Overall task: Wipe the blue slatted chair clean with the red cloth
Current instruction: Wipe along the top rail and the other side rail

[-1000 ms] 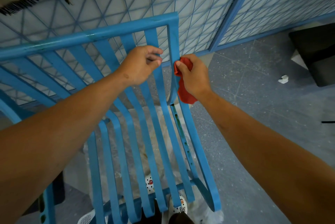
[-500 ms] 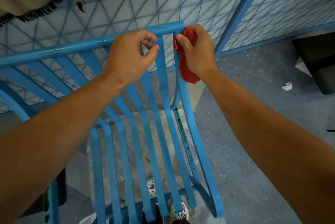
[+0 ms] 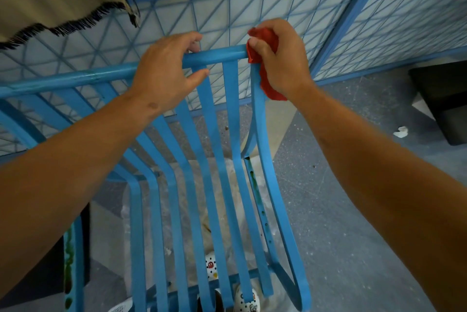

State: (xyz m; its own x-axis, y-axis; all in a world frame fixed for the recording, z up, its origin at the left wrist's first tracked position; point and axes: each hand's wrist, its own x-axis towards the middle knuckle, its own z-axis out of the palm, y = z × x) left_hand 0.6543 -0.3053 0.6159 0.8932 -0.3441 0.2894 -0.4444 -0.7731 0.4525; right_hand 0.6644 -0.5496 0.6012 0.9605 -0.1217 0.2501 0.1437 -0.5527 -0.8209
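The blue slatted chair (image 3: 217, 160) stands right below me on the grey floor (image 3: 353, 210). My right hand (image 3: 280, 59) clamps its fingers on the red cloth (image 3: 265, 64) at the top rail's right corner. My left hand (image 3: 164, 71) curls its fingers over the rail just to the left.

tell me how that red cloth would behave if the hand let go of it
Likely floppy: the red cloth bunches in the right hand and its tail hangs limp beside the chair. Probably light, so it would drop rather than stay draped.
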